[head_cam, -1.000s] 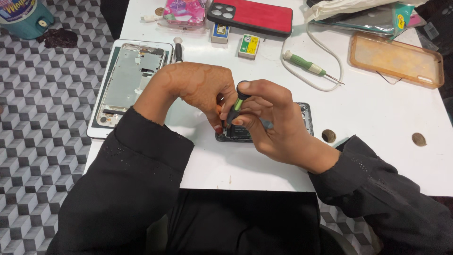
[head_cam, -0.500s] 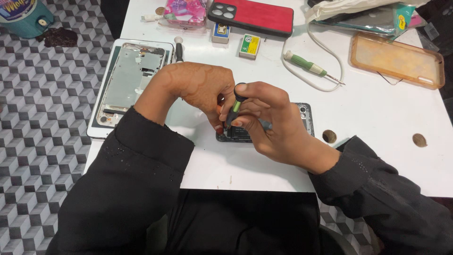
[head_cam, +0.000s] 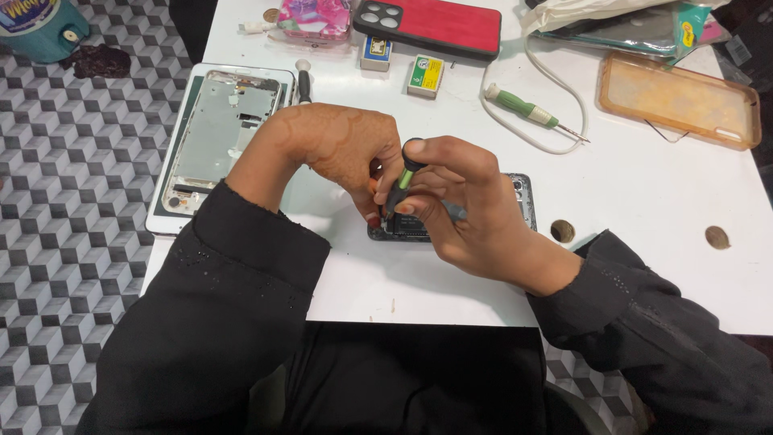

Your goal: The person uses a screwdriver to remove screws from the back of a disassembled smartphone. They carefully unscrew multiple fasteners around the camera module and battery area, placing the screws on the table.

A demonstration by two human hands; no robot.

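Surface: white table (head_cam: pixel 644 201) over a floor of grey cube-pattern tiles (head_cam: pixel 72 201); we look straight down on it from our head camera.
Opened phone: a dark opened phone body (head_cam: pixel 519 201) lies flat near the table's front middle, mostly covered by our two hands; only its right edge and a strip of its lower edge show.
Screwdriver in hand: a small black and green screwdriver (head_cam: pixel 401 187) stands nearly upright, tip down on the left part of that phone.
Right hand: our right hand (head_cam: pixel 467 209) is curled closed around the screwdriver, thumb and fingers pinching the shaft, forefinger over the round cap.
Left hand: our left hand (head_cam: pixel 338 153) is bent over the phone's left end, fingers folded down and touching it just beside the driver tip; we cannot tell whether they grip anything.
Sleeves: both arms wear black sleeves (head_cam: pixel 241 274).
Left of the hands: a stripped phone frame with bare metal plate (head_cam: pixel 217 129) lies on the table's left edge.
Beyond the hands: a spare green-handled screwdriver (head_cam: pixel 523 106) across a white cable (head_cam: pixel 576 121), two small boxes (head_cam: pixel 425 75), and a phone in a red case (head_cam: pixel 435 24) lying face down.
Far right: a clear orange phone cover (head_cam: pixel 676 101).
Table marks: two dark round spots (head_cam: pixel 562 231) to the right of the opened phone.
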